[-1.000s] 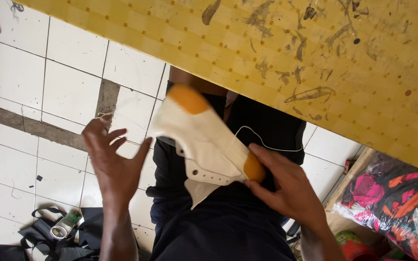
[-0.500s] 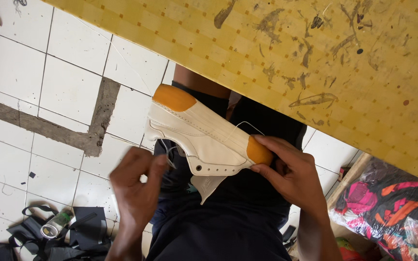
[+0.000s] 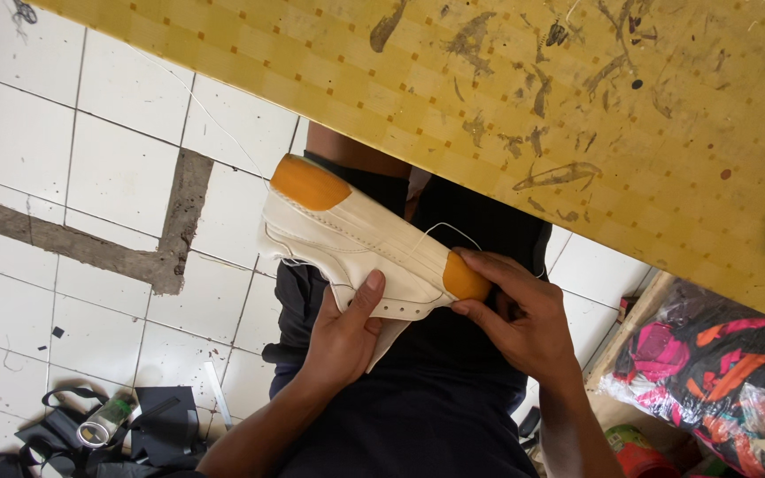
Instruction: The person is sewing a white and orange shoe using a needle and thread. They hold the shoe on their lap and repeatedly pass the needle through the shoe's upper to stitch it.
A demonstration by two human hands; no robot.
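Hands: left (image 3: 343,332), right (image 3: 524,310) | hold cream shoe (image 3: 356,239) | colourful plastic bag (image 3: 719,372) right

Shoemaking workshop, glue-stained worktable (image 3: 506,97), unfinished shoe (image 3: 356,239)

We have a single view, from a camera worn on the person's head, facing steeply down over the lap toward the white tiled floor (image 3: 90,177). It sits close, so both forearms enter from the bottom edge and the yellow table (image 3: 506,97) cuts across the top, its near edge running from upper left down to the right. With no second view, nothing overlaps.
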